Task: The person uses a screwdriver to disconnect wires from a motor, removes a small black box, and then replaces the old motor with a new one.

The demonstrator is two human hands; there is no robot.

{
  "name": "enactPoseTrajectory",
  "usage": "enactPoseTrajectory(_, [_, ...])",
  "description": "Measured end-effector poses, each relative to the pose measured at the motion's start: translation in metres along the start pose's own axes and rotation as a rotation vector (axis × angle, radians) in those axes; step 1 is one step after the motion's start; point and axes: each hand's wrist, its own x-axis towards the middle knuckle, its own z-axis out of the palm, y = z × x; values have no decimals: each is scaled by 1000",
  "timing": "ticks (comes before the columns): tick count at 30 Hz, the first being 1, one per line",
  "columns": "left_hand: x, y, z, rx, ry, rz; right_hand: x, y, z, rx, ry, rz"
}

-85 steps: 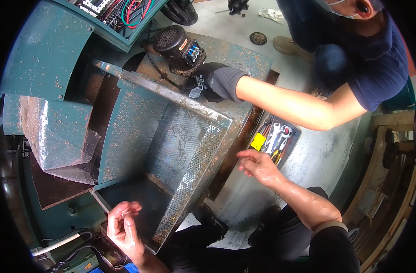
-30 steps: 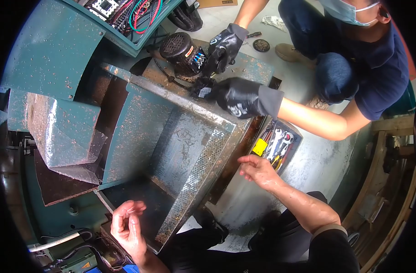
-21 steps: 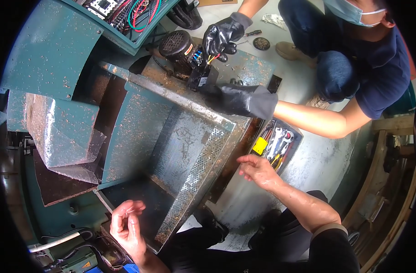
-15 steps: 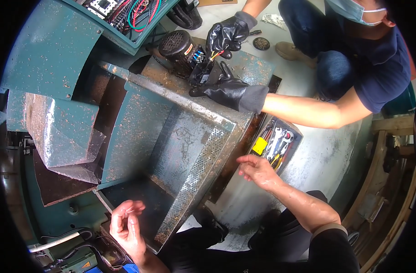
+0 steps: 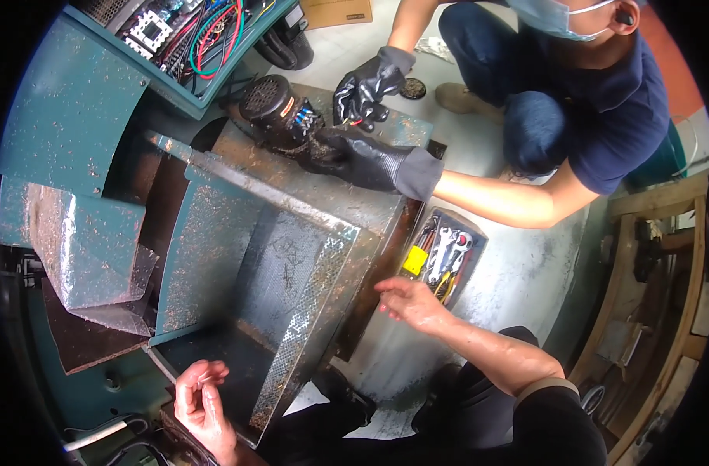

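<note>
My left hand (image 5: 203, 404) hovers over the near left corner of the green metal trough (image 5: 280, 256), its fingers loosely curled, with nothing visible in them. My right hand (image 5: 410, 303) hangs past the trough's right edge, beside the tool tray (image 5: 469, 268); its fingers are loosely stretched out and hold nothing. Across from me, a masked co-worker in black gloves works at a dark electric motor (image 5: 267, 101) with blue terminals. One glove (image 5: 366, 89) has thin coloured wire ends at its fingertips. The other glove (image 5: 354, 159) rests against the motor's terminal box, covering part of it.
An open control box (image 5: 191, 85) full of wiring stands at the far left. A bent green sheet-metal cover (image 5: 90, 241) lies left of the trough. Wrenches (image 5: 447, 252) and a yellow item (image 5: 414, 261) fill the tool tray. A wooden frame (image 5: 657, 206) stands at the right.
The whole view has shifted, moving the scene left and mostly downward. The co-worker's lower glove has closed in on the terminal box. My hands keep nearly the same pose.
</note>
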Motion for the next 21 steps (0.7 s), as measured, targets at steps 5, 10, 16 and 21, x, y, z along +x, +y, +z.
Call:
enactPoseTrajectory(5, [-1,-3,2,43,-1,16,2,5,-1,-34,-7,-7])
enactPoseTrajectory(10, [-1,-2,3,46,-8,-2,1,6,-2,-28,-3,-15])
enactPoseTrajectory(16, [-1,2,4,54,-11,-15,0,6,-2,-42,-13,-5])
enactPoseTrajectory(21, [-2,4,1,49,-1,-26,-3,2,0,-37,-16,-31])
